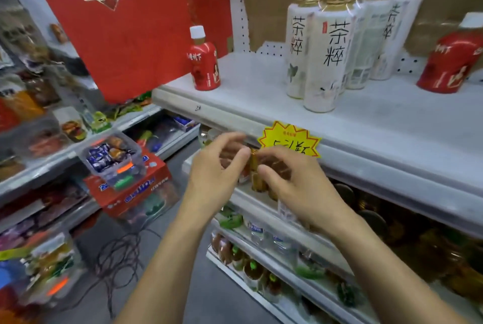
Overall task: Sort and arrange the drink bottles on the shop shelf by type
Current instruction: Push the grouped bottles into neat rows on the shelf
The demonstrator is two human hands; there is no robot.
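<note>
A small amber bottle (257,176) stands at the front of the second shelf (243,195), just under the top shelf's lip. My right hand (290,185) grips it, thumb on its front and fingers curled behind. My left hand (218,169) hovers beside it with fingers loosely curved and the thumb tip by the bottle's neck. On the top shelf (261,88) stand a red bottle with a white cap (205,62), several tall white tea bottles (324,57) and another red bottle (454,60) at the far right. What is behind my hands is blurred.
A yellow starburst price tag (290,141) hangs on the top shelf's edge above my hands. Dark-capped bottles (366,208) fill the second shelf to the right; water bottles (257,229) and green-capped bottles (251,269) sit lower. Across the aisle are snack shelves, a clear tub (109,156), a red carton (130,190) and a floor cable (117,258).
</note>
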